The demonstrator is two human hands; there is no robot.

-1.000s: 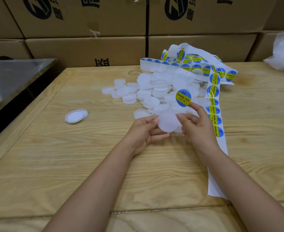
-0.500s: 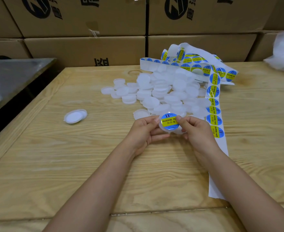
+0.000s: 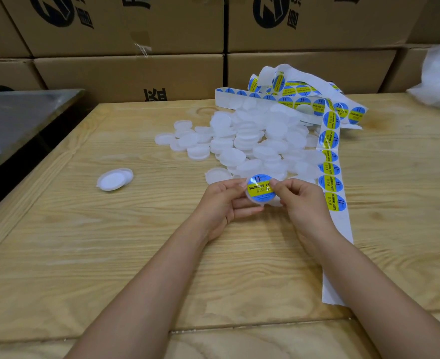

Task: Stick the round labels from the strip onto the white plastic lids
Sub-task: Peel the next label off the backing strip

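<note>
Wood table (image 3: 110, 255) — heap of white lids (image 3: 252, 143) w/ label strip (image 3: 329, 161) at rt, two stray lids (image 3: 114, 179) at left.

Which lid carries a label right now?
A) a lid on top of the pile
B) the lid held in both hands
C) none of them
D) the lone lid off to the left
B: the blue-and-yellow label sits on the lid held between the left hand and right hand; the lone lid and the pile show bare white.
</note>
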